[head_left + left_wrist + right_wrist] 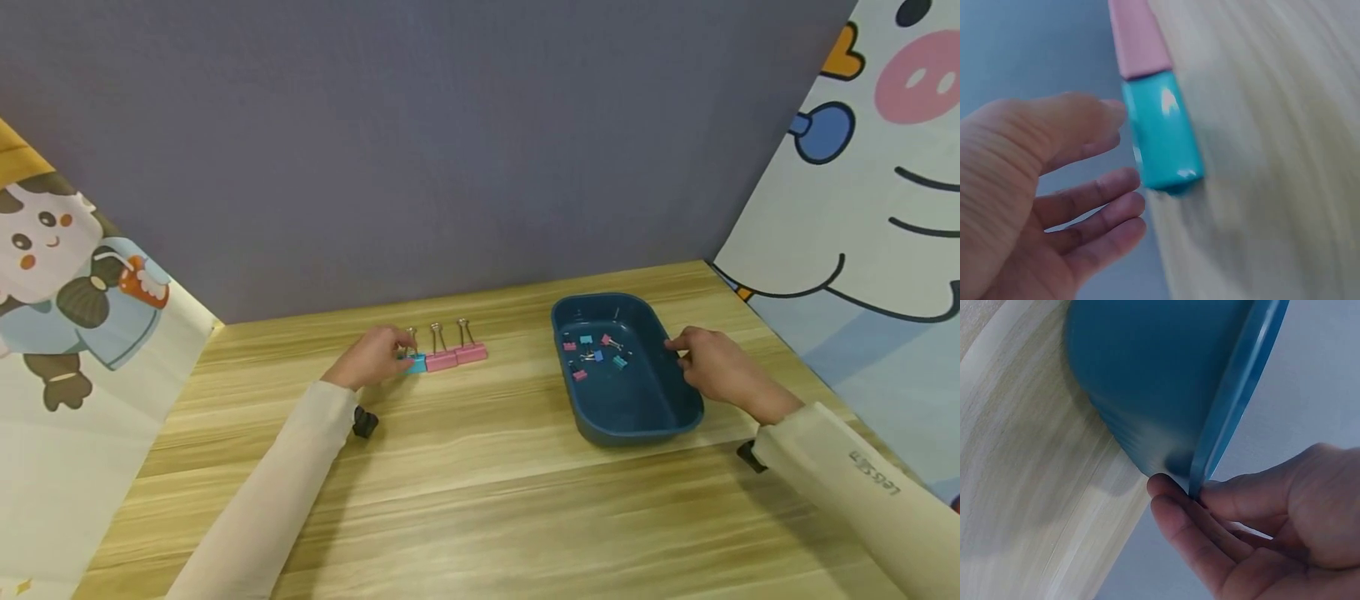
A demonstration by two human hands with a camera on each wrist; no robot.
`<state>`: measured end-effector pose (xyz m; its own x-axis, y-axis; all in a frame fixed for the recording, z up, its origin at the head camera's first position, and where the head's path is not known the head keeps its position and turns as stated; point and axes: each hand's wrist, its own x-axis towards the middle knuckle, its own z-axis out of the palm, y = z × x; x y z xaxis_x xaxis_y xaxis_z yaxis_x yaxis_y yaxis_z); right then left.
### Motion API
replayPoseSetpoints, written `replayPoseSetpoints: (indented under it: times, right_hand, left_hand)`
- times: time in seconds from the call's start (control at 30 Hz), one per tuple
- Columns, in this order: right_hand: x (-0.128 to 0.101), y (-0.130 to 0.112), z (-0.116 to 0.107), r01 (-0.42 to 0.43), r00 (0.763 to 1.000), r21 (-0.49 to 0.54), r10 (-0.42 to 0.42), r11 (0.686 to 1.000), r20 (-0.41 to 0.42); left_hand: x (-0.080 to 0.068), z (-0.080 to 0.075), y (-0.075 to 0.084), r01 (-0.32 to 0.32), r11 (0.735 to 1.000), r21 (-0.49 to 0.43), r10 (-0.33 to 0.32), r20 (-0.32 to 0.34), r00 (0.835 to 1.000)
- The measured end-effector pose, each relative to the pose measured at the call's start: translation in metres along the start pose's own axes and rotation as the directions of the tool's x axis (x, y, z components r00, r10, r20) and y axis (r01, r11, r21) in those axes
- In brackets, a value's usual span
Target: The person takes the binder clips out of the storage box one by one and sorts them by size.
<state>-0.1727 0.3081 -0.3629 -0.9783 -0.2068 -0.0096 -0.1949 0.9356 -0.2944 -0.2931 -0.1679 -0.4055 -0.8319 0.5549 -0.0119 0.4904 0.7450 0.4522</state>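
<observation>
white wall covering (45, 467) bearing a cartoon figure (60, 267) stands at the far left. next comes the left hand (372, 357), reaching from a pale sleeve (281, 475) to a teal binder clip (417, 364) at the left end of a short row. its thumb lies right at the clip's edge and the other fingers curve loosely alongside; whether thumb and finger are clamped on the clip's handle i cannot tell. just right of the teal one, end to end, sit two large pink clips (457, 357), their metal handles pointing up. all three stand on the wood-grain table (450, 483), near the grey panel (465, 167) behind. well apart, further right, is a blue tub (637, 408), with small clips (619, 362) in pink, teal and blue scattered inside, mostly toward its left side. at its right rim the right hand (712, 367) has thumb and fingers together, pinching the edge. at the far right, another wall covering (810, 233) shows a pink-snouted cartoon.
</observation>
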Motion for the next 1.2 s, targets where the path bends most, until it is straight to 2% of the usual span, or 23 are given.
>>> replayPoseSetpoints:
  times: [0.13, 0.27, 0.47, 0.57, 0.77, 1.0, 1.2]
  right_hand:
    - [0.0, 0.0, 0.0, 0.011, 1.0, -0.011, -0.011, 1.0, -0.002]
    - [-0.001, 0.0, -0.001, 0.013, 1.0, -0.012, -0.013, 1.0, -0.002]
    - [-0.002, -0.001, 0.0, 0.003, 1.0, 0.005, -0.003, 1.0, -0.001]
    - [-0.002, -0.002, -0.001, -0.005, 1.0, 0.005, 0.005, 1.0, 0.006]
    - [-0.002, -0.003, 0.0, -0.029, 0.999, 0.027, 0.029, 0.999, 0.027]
    - [-0.004, -0.006, 0.001, -0.035, 0.999, 0.033, 0.034, 0.999, 0.027]
    - [-0.003, -0.006, 0.002, -0.031, 0.999, 0.021, 0.03, 0.999, 0.014]
  left_hand:
    - [0.004, -0.004, 0.017, -0.036, 0.999, 0.013, 0.036, -0.026, 0.999]
    - [0.01, -0.007, 0.041, -0.116, 0.992, 0.049, 0.119, -0.07, 0.99]
    - [0.019, -0.007, 0.079, -0.258, 0.96, 0.109, 0.271, -0.132, 0.953]
    - [0.025, -0.006, 0.094, -0.306, 0.942, 0.139, 0.325, -0.147, 0.934]
    - [0.035, -0.005, 0.118, -0.339, 0.933, 0.118, 0.355, -0.157, 0.922]
    - [0.044, -0.001, 0.143, -0.375, 0.924, 0.075, 0.382, -0.125, 0.916]
    - [0.051, 0.001, 0.161, -0.431, 0.899, 0.076, 0.437, -0.121, 0.891]
